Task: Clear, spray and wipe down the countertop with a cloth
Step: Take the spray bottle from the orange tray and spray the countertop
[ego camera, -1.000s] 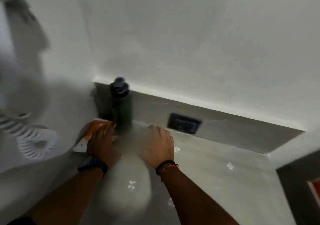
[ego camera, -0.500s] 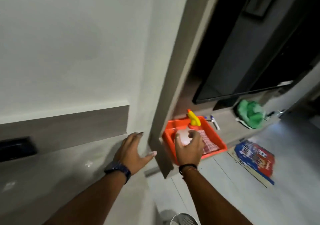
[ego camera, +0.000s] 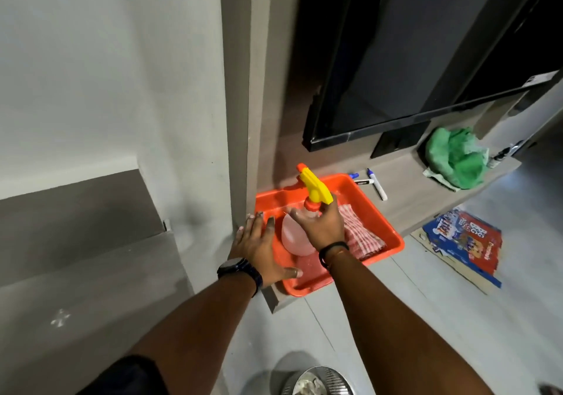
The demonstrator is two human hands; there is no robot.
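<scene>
Gripping spray bottle (ego camera: 297, 236) neck — right hand (ego camera: 323, 227); left hand (ego camera: 259, 248) splayed flat

The flat carton (ego camera: 463, 244) on the floor carried colourful printed lettering. It was too blurred to read. No other writing showed.

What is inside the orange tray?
The orange tray holds a spray bottle with a yellow trigger head and a red-and-white checked cloth. The right hand grips the bottle neck. The left hand covers the tray's left edge, so that part stays hidden.
</scene>
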